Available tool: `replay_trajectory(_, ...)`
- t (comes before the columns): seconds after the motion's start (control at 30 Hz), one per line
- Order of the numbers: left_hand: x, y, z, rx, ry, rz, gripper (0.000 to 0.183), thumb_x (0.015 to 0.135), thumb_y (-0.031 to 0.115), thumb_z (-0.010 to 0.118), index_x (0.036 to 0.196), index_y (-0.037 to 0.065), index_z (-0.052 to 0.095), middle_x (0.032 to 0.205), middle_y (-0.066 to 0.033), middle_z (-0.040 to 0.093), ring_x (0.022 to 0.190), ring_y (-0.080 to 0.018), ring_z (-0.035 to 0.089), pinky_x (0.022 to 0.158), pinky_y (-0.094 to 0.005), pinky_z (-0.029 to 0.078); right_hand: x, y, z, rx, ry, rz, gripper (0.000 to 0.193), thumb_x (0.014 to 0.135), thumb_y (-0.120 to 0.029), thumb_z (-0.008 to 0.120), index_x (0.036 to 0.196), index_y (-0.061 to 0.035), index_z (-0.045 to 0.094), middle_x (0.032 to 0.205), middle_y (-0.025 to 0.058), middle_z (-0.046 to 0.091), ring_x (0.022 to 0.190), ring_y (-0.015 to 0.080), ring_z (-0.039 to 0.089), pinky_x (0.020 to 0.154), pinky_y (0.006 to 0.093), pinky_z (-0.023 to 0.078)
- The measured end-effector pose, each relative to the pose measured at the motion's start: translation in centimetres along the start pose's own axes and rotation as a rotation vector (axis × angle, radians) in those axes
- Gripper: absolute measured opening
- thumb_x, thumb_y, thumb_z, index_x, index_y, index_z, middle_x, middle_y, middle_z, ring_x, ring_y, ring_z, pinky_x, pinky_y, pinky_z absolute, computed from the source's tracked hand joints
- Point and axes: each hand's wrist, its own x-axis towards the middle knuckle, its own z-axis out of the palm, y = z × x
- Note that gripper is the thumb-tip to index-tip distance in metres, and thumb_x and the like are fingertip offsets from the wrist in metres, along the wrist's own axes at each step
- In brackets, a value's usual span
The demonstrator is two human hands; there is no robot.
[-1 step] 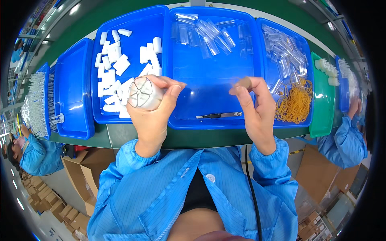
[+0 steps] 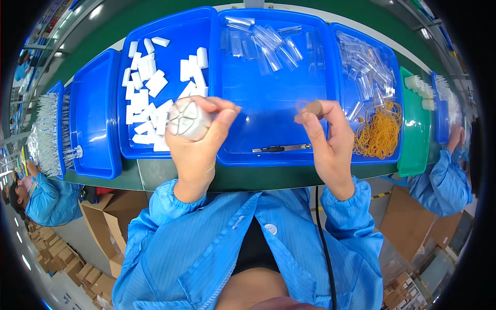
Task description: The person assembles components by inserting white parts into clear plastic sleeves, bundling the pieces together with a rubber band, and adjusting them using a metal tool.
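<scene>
A round bundle of white wedge-shaped pieces (image 2: pixel 189 121) rests in my left hand (image 2: pixel 199 139), its segmented end facing up. My left fingers wrap round it, while the thumb and index fingertip meet at its right. Across the middle tray, my right hand (image 2: pixel 330 137) is pinched shut, with a brown finger cot (image 2: pixel 313 107) on one fingertip. A thin, faint loop like a rubber band (image 2: pixel 301 105) shows at those fingertips, blurred. Below and between the hands, a slim black-and-silver tool (image 2: pixel 281 148) lies in the blue middle tray (image 2: pixel 268 93).
White wedge pieces (image 2: pixel 139 98) fill the left blue tray. Clear plastic sleeves (image 2: pixel 268 44) lie at the middle tray's back; more share the right tray with yellow rubber bands (image 2: pixel 380 129). A green tray (image 2: pixel 416 139) stands farther right. Co-workers in blue (image 2: pixel 439 181) sit at both sides.
The bundle in my left hand has turned and shifted slightly right. The faint loop at my right fingertips shows more distinctly. The trays have not moved.
</scene>
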Motion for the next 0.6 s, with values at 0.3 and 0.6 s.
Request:
replay_trajectory(0.3,-1.2,-0.7,2.2,0.002,-0.208,-0.326,0.024,0.079,-0.001,0.076,0.094,0.000,0.058,0.095,-0.0122,0.070,0.085,-0.0132,0.066,0.074,-0.0257,0.054,-1.3,-0.1,1.0,-0.367,-0.075,-0.194,0.010,0.087,-0.009,0.067,0.094,-0.0034,0.061,0.088,0.0090,0.063,0.080,0.0256,0.056,0.076,0.0371,0.041)
replay_trajectory(0.6,-1.4,-0.6,2.0,-0.084,-0.247,-0.231,0.025,0.080,-0.003,0.075,0.095,0.002,0.056,0.109,-0.0193,0.068,0.092,-0.0198,0.068,0.086,-0.0337,0.054,-0.8,-0.4,0.6,-0.562,-0.052,-0.385,0.015,0.080,-0.004,0.068,0.092,-0.0056,0.059,0.090,0.0061,0.067,0.081,0.0243,0.058,0.075,0.0358,0.039)
